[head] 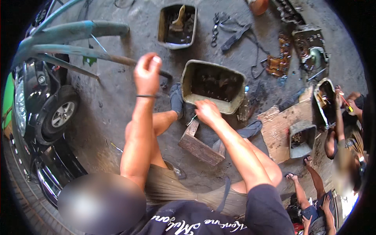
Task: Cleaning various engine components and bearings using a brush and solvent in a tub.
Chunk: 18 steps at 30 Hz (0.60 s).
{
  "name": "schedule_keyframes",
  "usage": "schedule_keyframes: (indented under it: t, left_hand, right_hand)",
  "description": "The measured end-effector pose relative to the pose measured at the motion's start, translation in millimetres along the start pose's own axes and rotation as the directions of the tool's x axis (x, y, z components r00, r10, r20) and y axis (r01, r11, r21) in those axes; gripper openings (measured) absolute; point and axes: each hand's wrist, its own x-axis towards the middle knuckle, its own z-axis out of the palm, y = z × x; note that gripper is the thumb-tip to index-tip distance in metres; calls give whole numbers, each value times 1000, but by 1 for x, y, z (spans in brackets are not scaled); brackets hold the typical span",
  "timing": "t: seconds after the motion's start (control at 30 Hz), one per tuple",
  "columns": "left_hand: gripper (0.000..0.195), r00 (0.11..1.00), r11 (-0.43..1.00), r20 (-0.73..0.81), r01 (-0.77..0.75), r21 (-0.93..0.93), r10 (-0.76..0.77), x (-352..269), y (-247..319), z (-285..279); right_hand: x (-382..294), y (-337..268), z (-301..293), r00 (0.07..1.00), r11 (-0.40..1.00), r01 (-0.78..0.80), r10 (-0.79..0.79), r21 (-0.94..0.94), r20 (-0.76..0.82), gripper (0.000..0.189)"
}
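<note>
My left hand (148, 73) is raised left of a grimy plastic basin (216, 106), fingers curled inward. From above, I cannot tell whether it holds anything. My right hand (208, 111) is at the basin's near rim, closed on a small tool with a thin metal end (191, 121) that points down and left. Most of that tool is hidden by the fingers. Dark liquid (214, 85) lies in the basin, with indistinct shapes in it. Just below my right hand stands a low wooden stool (202, 147) between my feet.
Beyond the basin, a second tub (176, 45) holds dark liquid and a paintbrush (178, 20). Blue metal legs (70, 33) reach in beside a black car (32, 97). A chain (215, 32) and oily engine parts (311, 47) lie at right. Other people sit near a cardboard sheet (276, 141).
</note>
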Motion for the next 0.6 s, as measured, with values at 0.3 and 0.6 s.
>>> schedule_keyframes:
  t: [0.3, 0.6]
  left_hand:
    - [39, 911, 969, -400, -182, -170, 101, 13, 17, -87]
    - [34, 893, 881, -371, -372, -293, 254, 1, 33, -87]
  right_hand:
    - [245, -40, 238, 960, 910, 275, -279, -310, 33, 22]
    - [240, -51, 204, 969, 958, 195, -221, -208, -108, 16]
